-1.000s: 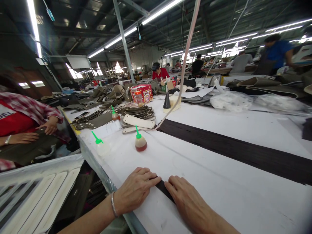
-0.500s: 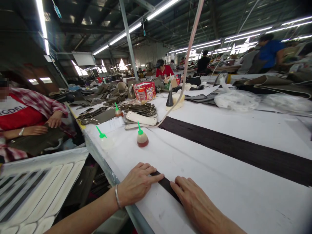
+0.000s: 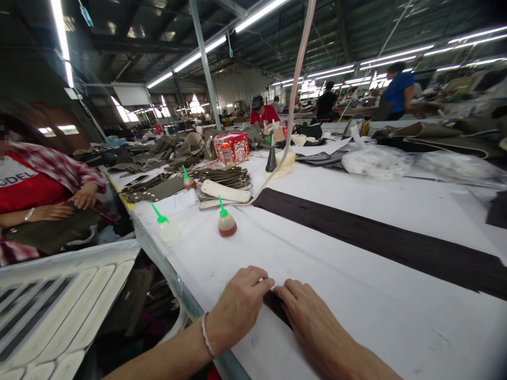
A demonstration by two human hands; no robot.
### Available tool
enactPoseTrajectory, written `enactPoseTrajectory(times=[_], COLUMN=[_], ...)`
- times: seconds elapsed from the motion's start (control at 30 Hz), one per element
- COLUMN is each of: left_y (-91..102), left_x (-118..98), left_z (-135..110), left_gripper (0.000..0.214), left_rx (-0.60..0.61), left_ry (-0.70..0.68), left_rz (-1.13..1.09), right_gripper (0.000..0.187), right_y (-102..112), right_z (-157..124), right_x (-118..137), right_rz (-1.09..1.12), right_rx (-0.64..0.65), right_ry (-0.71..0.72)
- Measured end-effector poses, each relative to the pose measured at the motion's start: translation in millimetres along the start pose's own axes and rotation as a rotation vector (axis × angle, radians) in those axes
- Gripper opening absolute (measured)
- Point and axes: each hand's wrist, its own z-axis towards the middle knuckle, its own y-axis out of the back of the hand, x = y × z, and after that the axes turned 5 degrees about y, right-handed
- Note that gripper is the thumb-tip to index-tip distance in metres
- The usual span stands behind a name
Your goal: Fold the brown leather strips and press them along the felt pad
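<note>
A narrow dark brown strip (image 3: 278, 308), perhaps leather or fabric, lies on the white tabletop, partly covered by my hands. Curled over its far end, my left hand (image 3: 242, 300) pinches it between thumb and fingers. Close beside it, my right hand (image 3: 312, 316) has its bent fingers wrapped over the strip's edge, fingertips almost meeting those of the left. The strip's near part is hidden under my right hand. Beyond them stands a squeeze bottle (image 3: 227, 226) with a green nozzle and reddish liquid; a clear bottle (image 3: 168, 229) with a green nozzle is to its left.
A wide dark band (image 3: 356, 232) stretches across the table's right half. White strap pieces (image 3: 225, 191), a stack of dark pieces (image 3: 229, 177), a red box (image 3: 237, 146) and a black cone (image 3: 271, 159) stand farther back. A hose (image 3: 295, 89) hangs down. At left, a co-worker's hands (image 3: 85, 196) hold dark material.
My left hand has shifted right along the strip, its fingers going from stretched out to curled at the strip's end. My right hand stays nearly in place. The view has shifted slightly.
</note>
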Motion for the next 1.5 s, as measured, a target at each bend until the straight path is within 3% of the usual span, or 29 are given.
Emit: enactPoseTrajectory(times=[0.17, 0.3, 0.5, 0.9, 1.23, 1.5], left_y=[-14.8, -15.6, -14.9, -8.3, -0.7, -6.0], left_x=[2, 13, 15, 4, -11, -8], left_z=[-4, -8, -10, -13, -13, -15], left_gripper=[0.029, 0.034, 0.039, 0.053, 0.083, 0.085], left_rx=[0.093, 0.113, 0.151, 0.217, 0.330, 0.288], left_ry=[-0.053, -0.139, -0.160, -0.186, -0.176, -0.207], left_rz=[-0.064, -0.052, -0.041, 0.133, 0.282, 0.311], right_gripper=[0.029, 0.028, 0.021, 0.035, 0.040, 0.040], right_y=[5, 7, 13, 16, 25, 30], right_z=[-5, -18, -33, -58, -85, -111], right_x=[0, -3, -5, -11, -18, -22], right_rz=[-0.002, -0.019, -0.131, -0.164, -0.192, -0.192], right_rx=[0.025, 0.020, 0.013, 0.021, 0.010, -0.014], right_ry=[-0.005, 0.043, 0.114, 0.153, 0.177, 0.159])
